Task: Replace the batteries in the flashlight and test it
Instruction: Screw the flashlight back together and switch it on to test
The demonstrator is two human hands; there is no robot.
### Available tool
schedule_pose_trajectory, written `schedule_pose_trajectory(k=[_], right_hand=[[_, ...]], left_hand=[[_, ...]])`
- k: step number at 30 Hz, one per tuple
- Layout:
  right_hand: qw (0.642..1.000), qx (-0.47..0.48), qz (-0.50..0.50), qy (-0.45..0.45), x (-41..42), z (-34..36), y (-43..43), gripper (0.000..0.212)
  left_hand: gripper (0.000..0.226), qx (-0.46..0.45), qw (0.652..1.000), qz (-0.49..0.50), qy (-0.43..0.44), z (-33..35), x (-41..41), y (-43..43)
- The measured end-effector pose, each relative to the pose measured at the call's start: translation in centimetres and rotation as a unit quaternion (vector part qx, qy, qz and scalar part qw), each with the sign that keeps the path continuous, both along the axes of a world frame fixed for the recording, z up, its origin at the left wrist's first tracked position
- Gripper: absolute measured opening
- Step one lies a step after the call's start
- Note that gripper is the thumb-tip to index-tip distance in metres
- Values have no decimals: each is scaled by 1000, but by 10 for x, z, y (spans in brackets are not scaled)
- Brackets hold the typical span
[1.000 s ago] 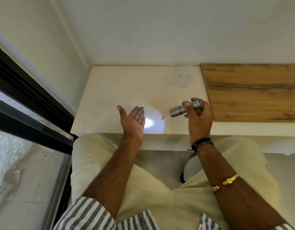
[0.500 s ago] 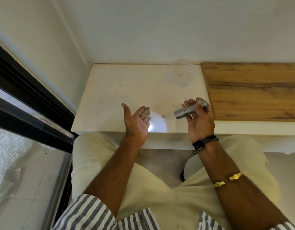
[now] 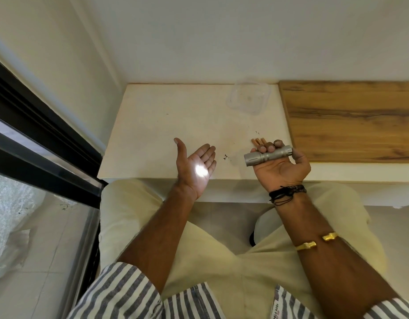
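A: Count for me. What's under the curled fingers (image 3: pixel 271 147) of the right hand (image 3: pixel 281 168)?
B: One flashlight (image 3: pixel 268 155).
A: Just beyond those fingertips?
B: Three orange cylinders (image 3: pixel 258 141), side by side.
A: Farther out past them?
B: One clear container (image 3: pixel 248 97). And one wooden board (image 3: pixel 348 120) off to the right of the fingers.
A: Hands?
B: Two. The left hand (image 3: pixel 194 164) is the second, with one spot of light (image 3: pixel 201 170) on its palm, just below its fingers.
A: Jewellery?
B: One gold bangle (image 3: pixel 306 245), far back from the fingers on the right forearm.
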State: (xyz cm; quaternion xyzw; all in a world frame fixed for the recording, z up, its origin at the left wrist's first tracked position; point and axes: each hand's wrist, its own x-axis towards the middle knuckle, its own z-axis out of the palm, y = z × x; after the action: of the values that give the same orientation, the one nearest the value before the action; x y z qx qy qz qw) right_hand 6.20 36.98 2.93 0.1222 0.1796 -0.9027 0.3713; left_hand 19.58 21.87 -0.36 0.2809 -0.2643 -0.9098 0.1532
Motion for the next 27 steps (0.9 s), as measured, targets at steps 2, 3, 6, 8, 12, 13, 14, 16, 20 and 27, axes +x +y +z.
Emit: schedule_pose_trajectory(k=[2,3,6,8,12,13,14,16,20,27], right_hand=[[1000,11,-5,-7,0,1,0,20],[1000,15,-7,-11,0,0,-1,19],[999,24,-14,-19,0,0,-2,17],[999,32,-15,-19,1,0,-3,17],[999,33,-20,-9,3,-2,-5,15],[999,34,-16,-7,3,-3,-5,16],[999,38,-7,-1,3,-4,-5,21],[998,60,24,21,2,-5,-6,28],[977,176,50,112,4,-9,-15,11],[852,381,113,340,21,-21,-28,37]], left_hand=[[117,0,1000,3,-2,0,0,1],[115,1,1000,8,-3,0,-1,1],[111,-5,1000,17,-4,-1,-1,2],[110,-8,1000,21,-6,-1,0,2],[100,-55,997,21,-41,-2,-2,1],[89,-97,993,20,-70,-2,-3,2],[71,-159,982,20,-104,-2,-4,5],[35,-340,923,13,-179,-4,-6,9],[37,-535,819,-19,-207,-8,-7,21],[42,-588,782,-60,-198,-10,-9,24]])
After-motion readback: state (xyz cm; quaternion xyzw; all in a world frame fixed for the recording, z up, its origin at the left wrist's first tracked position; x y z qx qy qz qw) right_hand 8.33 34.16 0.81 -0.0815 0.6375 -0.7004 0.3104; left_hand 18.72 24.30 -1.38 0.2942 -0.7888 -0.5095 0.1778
